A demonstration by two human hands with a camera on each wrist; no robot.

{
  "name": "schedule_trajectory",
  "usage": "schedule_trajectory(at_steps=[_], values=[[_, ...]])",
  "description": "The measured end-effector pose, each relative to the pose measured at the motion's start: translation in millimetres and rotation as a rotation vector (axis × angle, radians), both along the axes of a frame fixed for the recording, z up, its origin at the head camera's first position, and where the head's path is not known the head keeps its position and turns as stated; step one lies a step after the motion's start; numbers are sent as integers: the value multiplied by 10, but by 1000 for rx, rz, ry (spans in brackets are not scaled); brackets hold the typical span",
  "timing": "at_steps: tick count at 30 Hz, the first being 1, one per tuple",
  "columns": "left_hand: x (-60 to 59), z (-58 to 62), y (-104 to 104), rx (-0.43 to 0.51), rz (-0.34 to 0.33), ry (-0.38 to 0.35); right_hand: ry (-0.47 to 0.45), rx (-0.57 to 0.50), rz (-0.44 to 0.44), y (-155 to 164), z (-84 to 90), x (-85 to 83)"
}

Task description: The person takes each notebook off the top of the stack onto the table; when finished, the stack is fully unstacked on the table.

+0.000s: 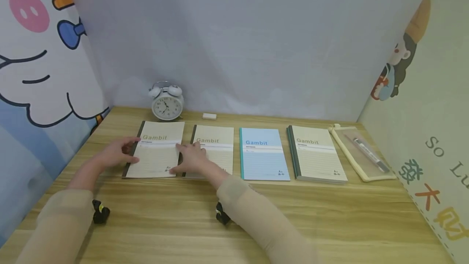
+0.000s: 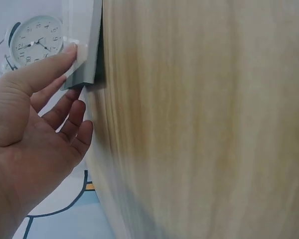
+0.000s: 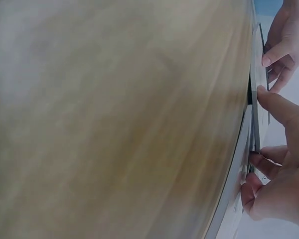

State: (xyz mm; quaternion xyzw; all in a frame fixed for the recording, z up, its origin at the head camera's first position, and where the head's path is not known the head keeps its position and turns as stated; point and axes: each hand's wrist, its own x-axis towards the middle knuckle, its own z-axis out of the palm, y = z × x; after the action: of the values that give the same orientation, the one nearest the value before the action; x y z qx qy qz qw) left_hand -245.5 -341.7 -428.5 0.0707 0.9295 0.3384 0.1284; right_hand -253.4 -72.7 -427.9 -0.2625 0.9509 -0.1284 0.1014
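A cream Gambit notebook [image 1: 155,156] with a dark spine is the leftmost in a row. My left hand [image 1: 116,152] holds its spine side, the thumb over the cover and the other fingers at the edge in the left wrist view. From the opposite side my right hand [image 1: 193,159] grips the same notebook, with thumb and fingers spread along its right edge. A dark gap shows under part of the notebook [image 3: 259,109] in the right wrist view. The right hand and wrist partly cover a second cream notebook [image 1: 216,154] beside it.
Further right lie a blue notebook [image 1: 264,158], a stack of cream notebooks [image 1: 318,156] and a zip pouch [image 1: 360,156] with a pen inside. Behind the row are a white alarm clock [image 1: 167,106] and a white eraser [image 1: 209,116]. Fabric walls border the wooden table [image 1: 176,231].
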Motion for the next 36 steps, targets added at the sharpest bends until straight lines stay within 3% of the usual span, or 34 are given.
schedule_trajectory(at_steps=[12,20,25,36], values=[[-58,8,6,-112,-97,53,58,61,35,18,6,52],[-89,49,4,-121,-72,54,-39,-13,101,122,62,-17],[-89,213,106,-142,-63,109,-107,-114,169,256,208,-58],[-23,673,524,-159,-116,349,-58,-226,260,621,614,-60]])
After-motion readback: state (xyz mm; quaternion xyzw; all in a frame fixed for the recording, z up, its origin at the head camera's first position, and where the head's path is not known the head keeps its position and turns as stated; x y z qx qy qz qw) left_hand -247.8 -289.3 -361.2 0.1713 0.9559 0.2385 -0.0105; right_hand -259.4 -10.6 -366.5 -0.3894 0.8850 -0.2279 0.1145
